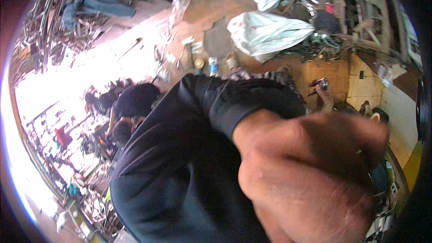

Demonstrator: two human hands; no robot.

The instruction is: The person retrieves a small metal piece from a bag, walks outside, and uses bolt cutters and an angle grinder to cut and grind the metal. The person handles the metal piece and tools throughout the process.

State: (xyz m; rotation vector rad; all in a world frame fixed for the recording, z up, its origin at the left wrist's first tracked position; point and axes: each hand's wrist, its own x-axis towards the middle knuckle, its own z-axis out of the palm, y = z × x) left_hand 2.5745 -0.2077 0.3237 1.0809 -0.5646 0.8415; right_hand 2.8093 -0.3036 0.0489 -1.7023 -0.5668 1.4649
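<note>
Very close to the view, my left hand (310, 175) and wrist stretch across the lower right out of a dark sleeve cuff (240, 119). Motion blurs it, and its bent fingers do not show clearly. Beyond it my right hand (327, 96) shows only in part, pinching a small shiny metal piece (322, 83) at its fingertips. The right forearm is hidden behind the nearer hand. Dark clothing (189, 171) fills the lower middle.
A person in dark clothing (135, 101) bends down at left. White sacks (267, 33), a water bottle (213, 66) and heaps of metal scrap (54, 47) lie on the floor. Yellowish wooden boxes (328, 78) stand at right. Glare washes out the far left.
</note>
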